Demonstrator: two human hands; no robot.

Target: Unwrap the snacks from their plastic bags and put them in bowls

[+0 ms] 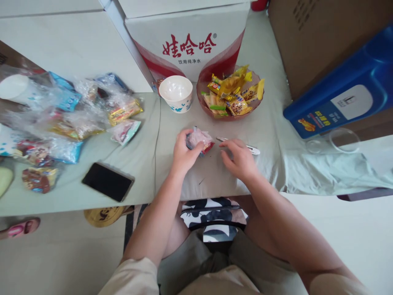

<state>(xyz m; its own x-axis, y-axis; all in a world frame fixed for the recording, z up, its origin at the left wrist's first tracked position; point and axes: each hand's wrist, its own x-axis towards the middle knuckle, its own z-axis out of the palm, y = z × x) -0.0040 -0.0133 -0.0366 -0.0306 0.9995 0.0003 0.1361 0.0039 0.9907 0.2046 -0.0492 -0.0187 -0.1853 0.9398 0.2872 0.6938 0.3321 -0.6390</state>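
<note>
- At the far left I see a loose heap of clear plastic bags and bright wrapped snacks [70, 119], spread over the pale green cloth [147, 164].
- Nearer the table's edge, a flat black rectangular phone [108, 182] lies face up, at a slant.
- Next comes a white paper bowl with blue print [176, 94], upright in front of a white carton with red lettering [190, 43].
- Below that bowl, the person's left hand [186, 149] is closed round a small crinkled packet of pinkish, clear and red plastic [200, 138] — thumb across the near side, fingers curled behind.
- Beyond the packet and a little to the right stands a pinkish see-through bowl [222, 116], full of mostly yellow wrapped snacks [235, 92].
- The right hand [238, 159] is half open, fingers bent and thumb apart, with nothing visibly in its grasp.
- A slim white tool with a narrow pointed end [253, 150] lies partly behind that hand — whether they touch, I can't tell.
- At far right leans a tall glossy blue container with a white label [334, 88], a clear round plastic piece [337, 150] near its foot.
</note>
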